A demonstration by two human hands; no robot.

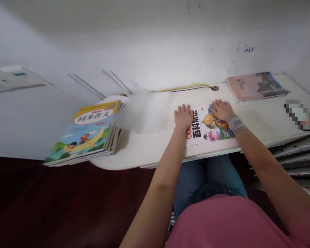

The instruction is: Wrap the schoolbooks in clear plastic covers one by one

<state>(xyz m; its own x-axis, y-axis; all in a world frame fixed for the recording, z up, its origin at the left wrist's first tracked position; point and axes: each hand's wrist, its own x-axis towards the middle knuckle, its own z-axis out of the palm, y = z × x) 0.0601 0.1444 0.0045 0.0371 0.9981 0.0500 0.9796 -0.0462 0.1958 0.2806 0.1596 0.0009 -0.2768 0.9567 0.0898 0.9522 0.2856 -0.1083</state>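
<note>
A book with a white, colourful cover (204, 137) lies flat near the front edge of the desk, a gourd shape and large dark characters printed on it. My left hand (183, 117) rests flat on the left end of the cover, fingers stretched out. On the right end lies my right hand (222, 111), also flat with its fingers out, a band around that wrist. Left of the book, a translucent sheet (146, 110), blurred in the view, lies on the white desk (134, 148).
A stack of books with a yellow and blue cover (93, 132) sits at the desk's left end. Pink-covered books (248, 88) lie at the back right, near a phone (301, 115). A yellow cable (186, 86) runs along the wall into a hole. Silvery packs (299, 155) are stacked below right.
</note>
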